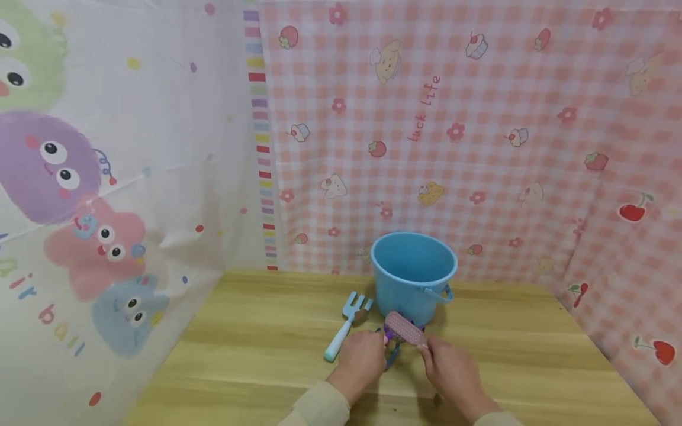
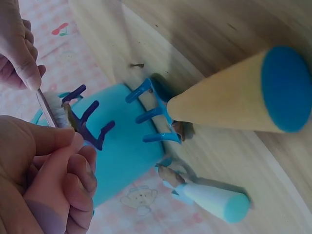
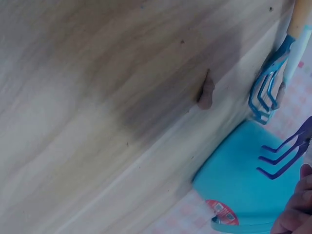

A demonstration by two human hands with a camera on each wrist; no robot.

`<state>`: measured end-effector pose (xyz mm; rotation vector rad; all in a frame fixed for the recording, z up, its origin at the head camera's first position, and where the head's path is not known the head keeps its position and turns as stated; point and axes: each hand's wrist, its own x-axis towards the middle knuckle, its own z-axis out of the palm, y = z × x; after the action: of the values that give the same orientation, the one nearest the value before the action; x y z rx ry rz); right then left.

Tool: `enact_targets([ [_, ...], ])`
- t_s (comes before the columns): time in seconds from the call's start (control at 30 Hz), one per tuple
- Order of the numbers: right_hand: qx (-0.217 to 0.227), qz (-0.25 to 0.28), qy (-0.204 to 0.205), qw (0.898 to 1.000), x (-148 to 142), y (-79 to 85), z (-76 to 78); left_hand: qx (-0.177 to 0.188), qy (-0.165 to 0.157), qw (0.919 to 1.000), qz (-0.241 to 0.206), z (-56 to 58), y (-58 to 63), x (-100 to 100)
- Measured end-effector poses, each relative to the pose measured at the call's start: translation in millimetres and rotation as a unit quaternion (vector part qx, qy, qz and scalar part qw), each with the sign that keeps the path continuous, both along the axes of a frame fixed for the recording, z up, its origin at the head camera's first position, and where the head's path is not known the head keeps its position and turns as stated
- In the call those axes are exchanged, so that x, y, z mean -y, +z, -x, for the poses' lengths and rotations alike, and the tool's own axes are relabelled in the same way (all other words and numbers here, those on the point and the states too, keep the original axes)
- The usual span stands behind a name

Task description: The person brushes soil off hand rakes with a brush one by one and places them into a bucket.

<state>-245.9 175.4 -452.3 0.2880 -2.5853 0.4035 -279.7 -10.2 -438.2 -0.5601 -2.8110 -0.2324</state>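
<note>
My left hand (image 1: pixel 362 361) grips the pink handle of a small purple hand rake (image 2: pixel 91 114), its three bent tines pointing toward the blue bucket (image 1: pixel 407 302). In my right hand (image 1: pixel 455 374) is a pinched brush (image 1: pixel 405 329) with a dotted pink back. In the left wrist view, the white bristles (image 2: pixel 59 111) lie against the rake's head, where a brownish-green bit shows. Beside these, a blue hand rake (image 2: pixel 219 95) with a tan handle rests on the table. A light blue fork (image 1: pixel 339 339) lies to the left of my left hand.
The bucket stands upright at the table's (image 1: pixel 256 355) back, its handle hanging on the right. A dry brown leaf (image 3: pixel 206 95) and small dark crumbs lie on the wood. Another brown leaf (image 2: pixel 170 175) is at the fork's head. Patterned cloths hang behind and at both sides.
</note>
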Motion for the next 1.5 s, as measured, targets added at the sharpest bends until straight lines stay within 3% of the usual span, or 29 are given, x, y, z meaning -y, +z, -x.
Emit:
enact_targets([
  [0.37, 0.014, -0.013, -0.026, 0.999, -9, -3.9, -4.1, -0.02, -0.008, 0.9998, 0.001, -8.9, -9.6, -4],
  [0.57, 0.011, -0.023, -0.03, 0.999, -10, -4.8, -5.7, -0.007, 0.001, 1.0, -0.003, -12.0, -10.0, -6],
  [0.9, 0.057, 0.0, -0.055, 0.997, -8, -5.8, -9.3, 0.002, -0.005, 0.9997, -0.023, -13.3, -18.6, -2],
  [1.1, 0.092, 0.023, -0.089, 0.992, -2, 2.8, -11.8, 0.004, -0.005, 0.9996, -0.028, -11.4, -14.3, 1],
  [1.33, 0.091, 0.034, -0.044, 0.994, 22, 4.0, -14.4, 0.014, 0.046, 0.9981, -0.039, -13.3, -4.5, 5],
  [1.5, 0.06, 0.012, -0.045, 0.997, 18, -2.4, -16.6, 0.008, 0.052, 0.9978, -0.04, -18.2, -7.5, 5],
])
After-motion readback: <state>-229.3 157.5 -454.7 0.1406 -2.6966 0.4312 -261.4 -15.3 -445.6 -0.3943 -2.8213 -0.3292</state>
